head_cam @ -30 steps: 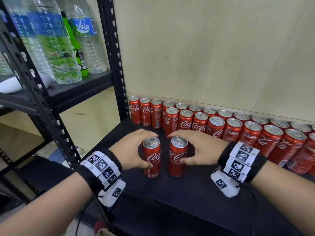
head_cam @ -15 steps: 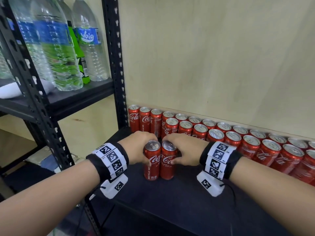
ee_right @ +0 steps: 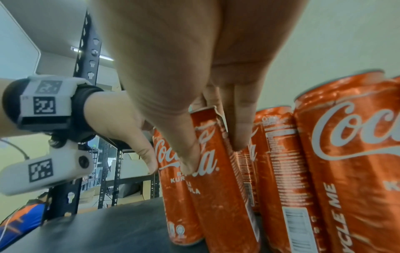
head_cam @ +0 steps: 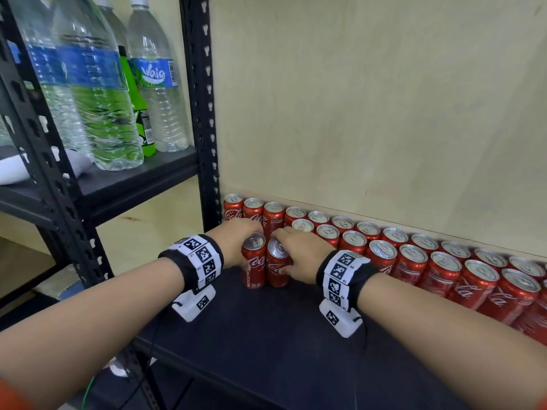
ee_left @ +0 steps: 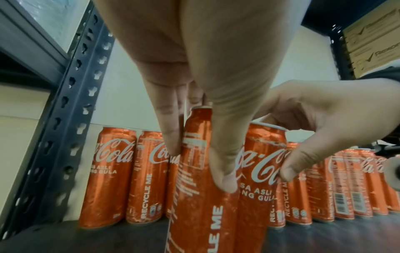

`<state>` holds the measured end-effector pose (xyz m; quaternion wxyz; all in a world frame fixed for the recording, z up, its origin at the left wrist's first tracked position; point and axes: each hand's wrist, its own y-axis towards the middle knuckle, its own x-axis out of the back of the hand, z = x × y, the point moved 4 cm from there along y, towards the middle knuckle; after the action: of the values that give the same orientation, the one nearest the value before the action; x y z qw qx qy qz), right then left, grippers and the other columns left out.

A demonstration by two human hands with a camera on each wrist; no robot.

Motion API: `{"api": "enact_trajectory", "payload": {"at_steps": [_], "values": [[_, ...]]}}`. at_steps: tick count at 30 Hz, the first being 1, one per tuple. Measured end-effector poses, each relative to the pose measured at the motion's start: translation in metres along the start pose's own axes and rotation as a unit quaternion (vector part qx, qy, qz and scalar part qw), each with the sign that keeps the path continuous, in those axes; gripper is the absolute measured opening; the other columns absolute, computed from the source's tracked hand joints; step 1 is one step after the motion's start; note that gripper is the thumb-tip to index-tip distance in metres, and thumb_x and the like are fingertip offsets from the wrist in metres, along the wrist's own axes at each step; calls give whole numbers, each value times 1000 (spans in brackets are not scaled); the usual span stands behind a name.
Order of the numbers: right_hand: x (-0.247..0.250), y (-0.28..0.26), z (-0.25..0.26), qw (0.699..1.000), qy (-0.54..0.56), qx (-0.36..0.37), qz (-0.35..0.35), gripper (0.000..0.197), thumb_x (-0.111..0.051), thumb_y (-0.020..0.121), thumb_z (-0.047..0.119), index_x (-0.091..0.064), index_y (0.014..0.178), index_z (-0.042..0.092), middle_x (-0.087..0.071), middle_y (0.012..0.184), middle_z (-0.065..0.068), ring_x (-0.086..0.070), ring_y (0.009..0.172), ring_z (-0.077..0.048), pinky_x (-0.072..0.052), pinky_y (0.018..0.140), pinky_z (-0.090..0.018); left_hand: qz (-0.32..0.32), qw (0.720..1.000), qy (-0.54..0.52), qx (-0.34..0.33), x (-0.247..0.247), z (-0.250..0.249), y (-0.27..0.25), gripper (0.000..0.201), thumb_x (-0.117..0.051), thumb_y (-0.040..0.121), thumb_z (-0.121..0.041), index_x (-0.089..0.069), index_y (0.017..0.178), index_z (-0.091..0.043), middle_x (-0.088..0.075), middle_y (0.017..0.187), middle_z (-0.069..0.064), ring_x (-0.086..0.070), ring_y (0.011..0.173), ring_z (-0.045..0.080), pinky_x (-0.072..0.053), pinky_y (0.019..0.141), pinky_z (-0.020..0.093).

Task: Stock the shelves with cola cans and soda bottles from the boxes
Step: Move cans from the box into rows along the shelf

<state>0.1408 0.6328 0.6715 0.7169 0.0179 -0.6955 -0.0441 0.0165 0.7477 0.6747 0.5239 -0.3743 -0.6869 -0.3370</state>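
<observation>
Two red cola cans stand side by side, touching, on the black shelf [head_cam: 266,335], just in front of the cans stocked along the back. My left hand [head_cam: 239,247] grips the left can [head_cam: 253,263] from its left side, thumb and fingers curled round it [ee_left: 194,154]. My right hand [head_cam: 293,253] grips the right can [head_cam: 276,269] near its top. In the right wrist view its thumb and fingers [ee_right: 240,130] pinch that can [ee_right: 218,196]. Two rows of stocked cans [head_cam: 414,261] run along the plywood back wall.
A black slotted upright [head_cam: 201,113] stands just left of the cans. Beyond it a higher shelf holds large water bottles [head_cam: 88,99] and a green bottle [head_cam: 137,108]. The front of the black shelf is bare. A cardboard box [ee_left: 372,42] shows in the left wrist view.
Both hands have moved the two cans back toward the stocked rows and drawn them together. A gap separated the cans a second ago; now they touch.
</observation>
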Motion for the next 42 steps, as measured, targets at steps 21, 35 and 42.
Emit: {"api": "enact_trajectory", "payload": {"at_steps": [21, 35, 42], "values": [[-19, 51, -14, 982, -90, -146, -82, 68, -68, 91, 31, -35, 149, 15, -43, 152, -3, -30, 142, -30, -25, 113, -52, -67, 982, 174, -29, -5, 37, 65, 90, -81, 76, -48, -37, 152, -31, -42, 153, -8, -38, 135, 21, -34, 112, 41], [-34, 56, -21, 983, -111, -131, -67, 81, -54, 97, 30, -9, 161, 10, -10, 170, -6, -8, 157, -22, -2, 125, -56, -74, 954, 289, -30, -22, 47, 72, 107, -79, 77, -51, -16, 160, -25, -18, 166, -8, -18, 150, 22, -12, 122, 43], [-27, 52, -16, 984, -87, -144, -54, 79, -48, 99, 39, -8, 162, 13, -11, 170, -4, -8, 156, -23, -1, 125, -55, -93, 944, 317, 11, -25, 38, 57, 113, -76, 77, -56, -11, 159, -15, -21, 163, 1, -22, 149, 27, -23, 121, 48]]}}
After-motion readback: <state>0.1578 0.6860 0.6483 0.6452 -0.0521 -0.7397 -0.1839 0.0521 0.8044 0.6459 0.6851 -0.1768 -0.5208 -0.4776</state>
